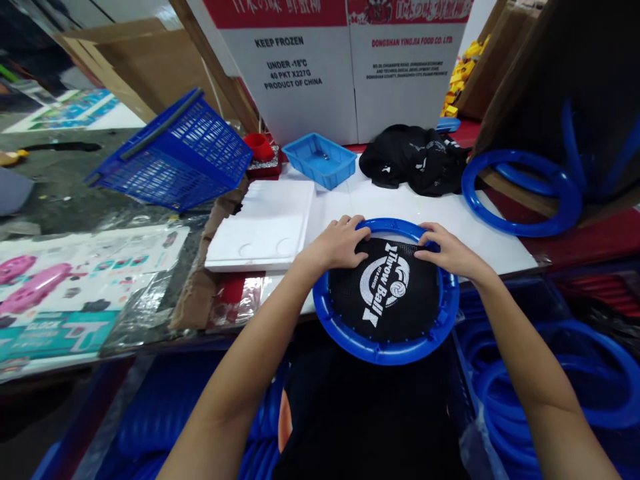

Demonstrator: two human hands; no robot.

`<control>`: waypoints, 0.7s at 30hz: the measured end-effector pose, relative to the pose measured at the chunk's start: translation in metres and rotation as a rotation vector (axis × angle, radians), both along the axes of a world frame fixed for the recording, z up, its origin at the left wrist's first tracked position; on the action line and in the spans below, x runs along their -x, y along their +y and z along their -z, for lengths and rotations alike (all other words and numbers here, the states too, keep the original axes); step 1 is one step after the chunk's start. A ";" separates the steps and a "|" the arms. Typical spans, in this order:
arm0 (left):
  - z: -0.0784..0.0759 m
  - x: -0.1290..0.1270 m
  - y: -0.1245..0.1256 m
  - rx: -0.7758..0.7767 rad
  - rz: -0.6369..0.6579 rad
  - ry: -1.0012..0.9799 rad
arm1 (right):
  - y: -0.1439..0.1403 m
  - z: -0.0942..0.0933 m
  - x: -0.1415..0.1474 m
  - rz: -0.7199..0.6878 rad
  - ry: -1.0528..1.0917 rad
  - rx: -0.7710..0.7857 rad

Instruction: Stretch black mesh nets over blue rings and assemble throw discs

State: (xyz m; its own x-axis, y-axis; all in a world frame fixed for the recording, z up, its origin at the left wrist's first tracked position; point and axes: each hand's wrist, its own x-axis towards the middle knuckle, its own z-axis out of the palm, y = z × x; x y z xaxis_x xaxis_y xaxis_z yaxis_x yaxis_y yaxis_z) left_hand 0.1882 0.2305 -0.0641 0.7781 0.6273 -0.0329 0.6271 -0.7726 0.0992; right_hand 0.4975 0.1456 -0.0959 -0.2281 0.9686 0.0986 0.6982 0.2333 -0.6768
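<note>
A round blue plastic ring (386, 352) rests against the front edge of the table, tilted toward me. Black mesh net (415, 293) with white "Throw Ball" print spans most of it; a gap shows between the net and the far rim. My left hand (345, 241) grips the net's upper left edge at the rim, fingers curled. On the upper right, my right hand (443, 250) pinches the net's edge against the rim between thumb and fingers. Past the ring lies a pile of black printed nets (415, 160).
A light blue tray (320, 160) with small bits inside sits behind the white foam block (263, 223). A blue basket (175, 153) leans at left. One loose blue ring (523, 227) lies at right by a cardboard box (530, 100). Several rings (600, 333) fill a bin below right.
</note>
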 end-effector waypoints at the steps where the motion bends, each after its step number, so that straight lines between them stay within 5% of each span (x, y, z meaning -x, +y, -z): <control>1: -0.001 0.004 0.001 0.005 0.005 0.002 | 0.000 -0.001 -0.003 -0.037 0.029 0.008; 6: -0.001 0.018 -0.003 0.069 0.008 -0.042 | -0.004 -0.004 -0.007 -0.074 0.139 -0.027; 15: 0.028 0.027 0.009 0.359 -0.172 -0.667 | -0.005 -0.005 0.006 0.044 0.184 -0.064; 21: 0.034 0.025 0.014 0.450 -0.258 -0.767 | -0.004 -0.002 0.010 0.123 0.240 -0.037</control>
